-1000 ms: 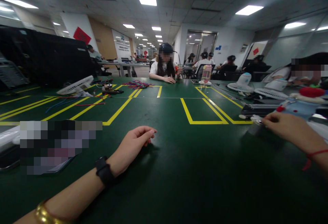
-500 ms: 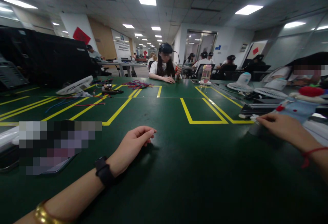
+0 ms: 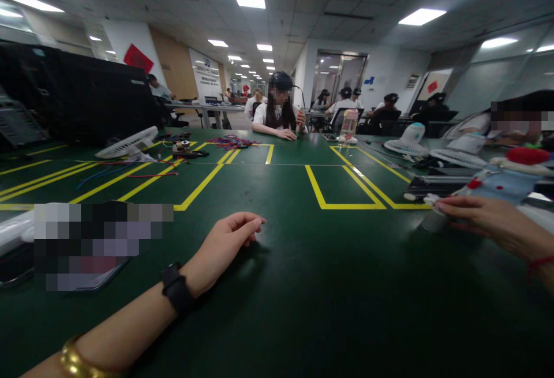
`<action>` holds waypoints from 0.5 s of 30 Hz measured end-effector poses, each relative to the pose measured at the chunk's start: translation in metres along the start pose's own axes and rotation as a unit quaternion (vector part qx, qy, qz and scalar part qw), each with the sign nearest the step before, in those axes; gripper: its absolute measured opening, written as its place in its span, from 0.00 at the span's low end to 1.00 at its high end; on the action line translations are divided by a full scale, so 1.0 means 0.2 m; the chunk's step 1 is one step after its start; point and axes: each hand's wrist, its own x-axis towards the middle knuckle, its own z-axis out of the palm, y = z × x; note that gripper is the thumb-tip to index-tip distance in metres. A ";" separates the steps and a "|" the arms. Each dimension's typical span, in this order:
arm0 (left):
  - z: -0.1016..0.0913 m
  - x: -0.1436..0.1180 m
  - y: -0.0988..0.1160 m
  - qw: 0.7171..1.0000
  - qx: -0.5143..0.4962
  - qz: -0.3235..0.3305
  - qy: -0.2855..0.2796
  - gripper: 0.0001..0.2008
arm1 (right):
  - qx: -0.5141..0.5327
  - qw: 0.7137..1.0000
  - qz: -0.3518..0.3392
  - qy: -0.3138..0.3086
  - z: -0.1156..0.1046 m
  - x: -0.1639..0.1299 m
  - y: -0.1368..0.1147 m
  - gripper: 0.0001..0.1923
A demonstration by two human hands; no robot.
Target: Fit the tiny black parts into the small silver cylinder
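Note:
My left hand (image 3: pixel 236 236) rests on the green table (image 3: pixel 303 291) with its fingers curled in and the thumb against the index finger; nothing shows between them. At the right, my right hand (image 3: pixel 480 213) pinches a small white piece (image 3: pixel 433 200) with a pale, see-through part (image 3: pixel 434 221) hanging below it. What kind of thing it is, I cannot make out. Just behind that hand stands a doll-like figure in light blue (image 3: pixel 497 184) with a red top (image 3: pixel 526 156).
White fans stand at the right (image 3: pixel 407 141) and left (image 3: pixel 127 144). Tangled wires (image 3: pixel 231 142) and a pink bottle (image 3: pixel 348 124) lie farther back. A blurred-out phone-like item (image 3: pixel 99 251) is near my left arm. A co-worker (image 3: pixel 279 115) sits opposite; black cases (image 3: pixel 78 98) stand left.
My right hand has turned slightly and shifted a little right, still pinching the small white piece. My left hand has stayed put.

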 end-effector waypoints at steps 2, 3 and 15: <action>0.00 0.00 0.00 1.000 0.000 0.001 -0.001 0.14 | 0.028 0.998 0.031 -0.036 -0.01 0.02 0.02 0.21; 0.00 0.00 0.00 1.000 0.000 0.001 -0.002 0.14 | 0.042 0.997 0.044 -0.054 -0.02 0.03 0.03 0.22; 0.00 0.00 -0.01 1.000 -0.009 0.011 0.002 0.14 | 0.056 0.995 0.029 -0.078 -0.09 0.05 0.03 0.17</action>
